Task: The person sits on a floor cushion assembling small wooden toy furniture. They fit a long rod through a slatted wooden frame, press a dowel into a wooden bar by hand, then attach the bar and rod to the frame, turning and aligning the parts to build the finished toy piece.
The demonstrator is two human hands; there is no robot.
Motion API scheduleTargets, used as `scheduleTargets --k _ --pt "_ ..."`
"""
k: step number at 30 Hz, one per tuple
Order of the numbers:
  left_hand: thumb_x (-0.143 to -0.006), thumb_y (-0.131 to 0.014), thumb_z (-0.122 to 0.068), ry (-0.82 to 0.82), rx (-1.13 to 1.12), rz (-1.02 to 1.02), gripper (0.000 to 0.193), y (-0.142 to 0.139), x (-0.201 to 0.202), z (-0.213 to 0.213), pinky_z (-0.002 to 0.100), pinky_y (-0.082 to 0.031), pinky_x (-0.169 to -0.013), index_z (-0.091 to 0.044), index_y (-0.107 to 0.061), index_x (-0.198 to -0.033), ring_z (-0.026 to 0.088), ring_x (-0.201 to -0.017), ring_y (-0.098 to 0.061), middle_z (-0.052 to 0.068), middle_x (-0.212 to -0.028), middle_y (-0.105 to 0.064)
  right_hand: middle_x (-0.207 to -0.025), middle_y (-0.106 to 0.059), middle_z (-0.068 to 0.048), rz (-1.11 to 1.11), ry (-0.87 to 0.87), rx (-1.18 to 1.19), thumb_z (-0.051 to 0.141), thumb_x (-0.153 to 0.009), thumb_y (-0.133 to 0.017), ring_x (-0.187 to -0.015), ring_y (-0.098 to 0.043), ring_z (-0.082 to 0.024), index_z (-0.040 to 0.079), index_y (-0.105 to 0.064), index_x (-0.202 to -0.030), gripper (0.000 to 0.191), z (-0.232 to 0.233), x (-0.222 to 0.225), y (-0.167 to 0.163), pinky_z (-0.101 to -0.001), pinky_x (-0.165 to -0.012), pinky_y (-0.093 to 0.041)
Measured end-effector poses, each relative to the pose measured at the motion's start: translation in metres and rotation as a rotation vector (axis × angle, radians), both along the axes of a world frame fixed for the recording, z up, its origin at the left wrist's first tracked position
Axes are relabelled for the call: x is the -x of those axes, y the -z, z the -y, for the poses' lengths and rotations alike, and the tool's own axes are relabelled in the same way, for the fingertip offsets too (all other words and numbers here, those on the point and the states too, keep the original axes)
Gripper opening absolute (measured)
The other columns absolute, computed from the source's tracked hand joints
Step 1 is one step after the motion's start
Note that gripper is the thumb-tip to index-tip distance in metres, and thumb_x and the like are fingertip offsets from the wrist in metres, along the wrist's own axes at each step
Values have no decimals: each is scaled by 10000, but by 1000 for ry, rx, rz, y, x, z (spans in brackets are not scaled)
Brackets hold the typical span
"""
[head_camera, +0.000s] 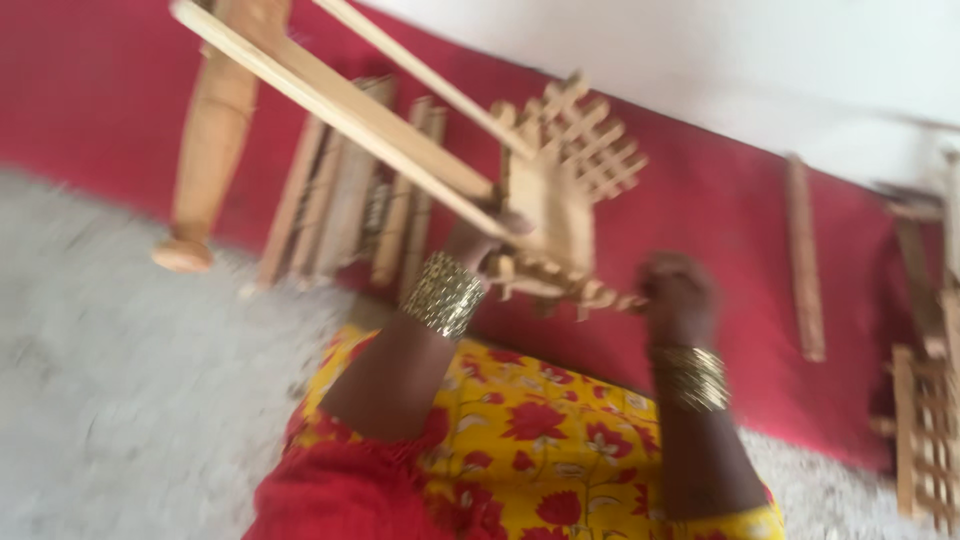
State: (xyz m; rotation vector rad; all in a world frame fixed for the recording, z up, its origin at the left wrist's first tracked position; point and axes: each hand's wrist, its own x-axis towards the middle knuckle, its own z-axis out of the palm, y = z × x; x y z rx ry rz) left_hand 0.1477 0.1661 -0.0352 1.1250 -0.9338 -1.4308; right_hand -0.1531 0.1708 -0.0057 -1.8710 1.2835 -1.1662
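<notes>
Your left hand [478,243] and right hand [676,290] are apart, each gripping an end of the wooden frame [545,200] at mid-frame. Its long bars run to the upper left. Behind lie wooden slats [340,190] on the red cloth [720,200]; a lattice panel [925,440] sits far right.

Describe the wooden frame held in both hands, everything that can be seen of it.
The wooden frame is pale, bare wood: a boxy middle piece with a lattice of crossed slats at its upper right and two long slats running up to the left out of view. It is held tilted above the red cloth. The left hand grips it from below; the right hand holds its lower right edge. Motion blur hides finer detail.
</notes>
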Motion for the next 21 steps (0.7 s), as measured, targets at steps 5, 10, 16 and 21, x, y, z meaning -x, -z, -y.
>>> scheduleTargets --k 5,10,16,21 --pt "-852 -819 -167 -152 96 -168 495 -15 -51 -51 297 -582 -690 -48 -562 -1259 188 -875 -664 106 -1049 -669 -917 -547 -36 487 -49 -123 -116 -864 -494 -808 -521 -118 84 -622 -1077 319 -31 -22 -35 -265 -735 -484" --pt "-925 -765 -248 -444 291 -263 618 23 -123 -100 356 -637 -845 -86 -474 -1447 219 -1138 -688 149 -1279 -657 -969 -521 -52 -74 -323 107 39 -787 -725 -815 -549 -140 71 -598 -1262 492 -60 -128 -63 -286 -685 -482" --pt "-958 -600 -452 -624 296 -824 651 48 -198 -179 387 -647 -795 -125 -426 -1494 237 -1144 -666 140 -1382 -576 -891 -560 -44 -384 -484 658 176 -828 -852 -880 -579 -252 168 -749 -974 179 -49 -282 -71 -438 -871 -420" --pt "-1068 -607 -337 -536 713 -966 551 52 -247 -203 449 -647 -737 35 -509 -1463 291 -771 -694 249 -1184 -658 -962 -617 -90 -501 -648 678 114 -867 -726 -1038 -584 -332 133 -778 -984 130 -18 -390 -39 -440 -862 -473"
